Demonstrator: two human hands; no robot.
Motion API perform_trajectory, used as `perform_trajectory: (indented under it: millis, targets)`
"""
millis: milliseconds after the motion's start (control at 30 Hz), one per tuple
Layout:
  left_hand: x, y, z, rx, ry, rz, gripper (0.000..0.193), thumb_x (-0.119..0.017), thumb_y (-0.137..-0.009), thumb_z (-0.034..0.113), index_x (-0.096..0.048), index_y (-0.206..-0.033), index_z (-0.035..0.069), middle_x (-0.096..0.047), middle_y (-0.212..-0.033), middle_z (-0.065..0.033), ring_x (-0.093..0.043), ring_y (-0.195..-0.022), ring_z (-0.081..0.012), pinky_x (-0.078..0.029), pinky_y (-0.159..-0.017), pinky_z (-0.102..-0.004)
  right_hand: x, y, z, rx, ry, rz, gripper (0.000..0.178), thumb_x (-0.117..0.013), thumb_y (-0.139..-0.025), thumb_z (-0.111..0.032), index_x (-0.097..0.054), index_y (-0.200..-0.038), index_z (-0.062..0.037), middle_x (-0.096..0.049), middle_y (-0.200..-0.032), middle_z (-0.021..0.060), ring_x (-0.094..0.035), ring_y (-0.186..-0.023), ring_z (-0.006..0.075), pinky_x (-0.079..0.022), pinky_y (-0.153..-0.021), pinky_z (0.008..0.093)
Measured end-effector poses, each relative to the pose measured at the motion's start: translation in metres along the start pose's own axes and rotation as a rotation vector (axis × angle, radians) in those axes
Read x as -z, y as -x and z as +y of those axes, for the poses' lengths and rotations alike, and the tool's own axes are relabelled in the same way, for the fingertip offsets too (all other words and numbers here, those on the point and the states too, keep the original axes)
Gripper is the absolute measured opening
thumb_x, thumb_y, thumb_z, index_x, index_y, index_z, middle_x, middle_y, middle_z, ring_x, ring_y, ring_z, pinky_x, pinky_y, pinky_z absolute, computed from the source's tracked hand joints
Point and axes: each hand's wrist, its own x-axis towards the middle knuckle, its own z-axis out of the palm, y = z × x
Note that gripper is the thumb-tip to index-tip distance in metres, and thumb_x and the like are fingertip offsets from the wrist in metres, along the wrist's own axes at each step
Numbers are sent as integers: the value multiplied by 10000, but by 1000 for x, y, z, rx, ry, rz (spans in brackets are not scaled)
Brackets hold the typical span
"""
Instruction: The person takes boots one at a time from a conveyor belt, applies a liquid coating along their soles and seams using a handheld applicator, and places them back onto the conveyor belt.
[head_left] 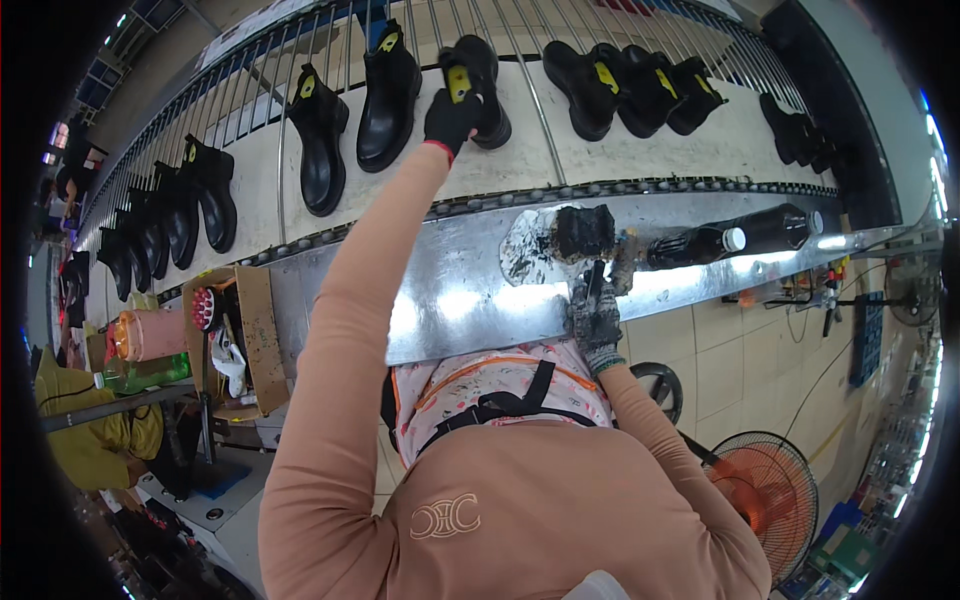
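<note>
My left hand (453, 122), in a black fingerless glove, is stretched forward over the conveyor and closed on the top of a black ankle boot (486, 75) with a yellow lining. My right hand (596, 318), in a grey, black-stained knit glove, is closed near the metal ledge's edge. A short dark stick-like piece pokes up from its fingers; its kind cannot be made out. Just beyond lies a black-soaked sponge block (585, 232) on a white, black-smeared sheet (522, 248). A stained brownish lump (628, 262) sits beside it.
More black boots (388, 100) stand along the white conveyor belt (265, 170). Two dark bottles (690, 247) lie on the metal ledge (440, 300), right. A cardboard box (262, 340) is at left, near a seated person's yellow clothing (85, 435). An orange fan (762, 495) stands lower right.
</note>
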Motion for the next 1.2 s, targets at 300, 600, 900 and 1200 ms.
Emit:
perform_trajectory:
  millis: [300,600,900,1200]
  targets:
    - [-18,20,5,-447,-374,74,765,-638,-774,555,-441,-1306,42,-507,-1278,-233,-478,-1215,-356,-377,-996,-407,14,5,-20,-82,-1,-40,519,-488,-892,-232,-404,-1358,-19,-491,-1289,227,-529,-1072,382,-434,-908,440]
    - [106,-77,-67,-157,-628,540,838,-672,-737,526,-431,-1280,-65,-525,-1231,-289,-499,-1180,-403,-387,-1002,-422,16,5,-29,-103,72,-48,484,-594,-860,-273,-490,-1245,2,-564,-1108,226,-545,-1012,376,-443,-877,442]
    - [93,-61,-50,96,-764,124,848,-617,-718,599,-474,-1226,-65,-543,-1238,-268,-539,-1150,-391,-424,-966,-407,16,13,-33,-196,17,-49,408,-627,-854,-254,-543,-1166,-6,-580,-1088,196,-553,-1013,371,-448,-883,427]
    - [129,40,-72,-332,-449,373,766,-761,-655,462,-561,-1194,-44,-610,-1154,-228,-588,-1070,-348,-434,-941,-398,20,2,-43,174,250,26,496,-604,-858,-266,-491,-1248,19,-560,-1132,225,-547,-1022,377,-449,-890,439]
